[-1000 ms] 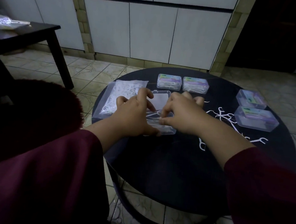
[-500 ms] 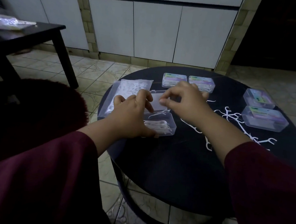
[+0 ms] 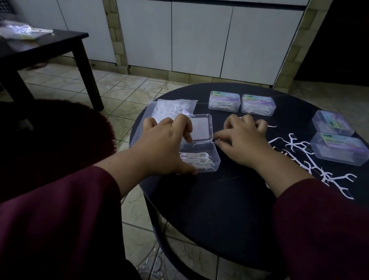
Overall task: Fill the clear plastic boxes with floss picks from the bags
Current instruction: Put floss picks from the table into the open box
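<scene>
From the head view, the open box (image 3: 197, 150) sits left of centre on the round desk (image 3: 218, 203), its lid (image 3: 198, 127) laid back and a small heap of floss picks in its base. The left hand (image 3: 161, 144) steadies it, thumb at the near wall and fingers (image 3: 185, 126) curled over the lid's edge. The right hand (image 3: 242, 141) has left the box, where it was a second ago, and now lies on the desk just right of it, fingers loosely bent and holding nothing I can see. That suggests one batch is in and another pickup comes next: loose picks (image 3: 308, 161) lie to its right, the bag (image 3: 172, 108) far left. Four closed boxes (image 3: 224, 101) look filled.
</scene>
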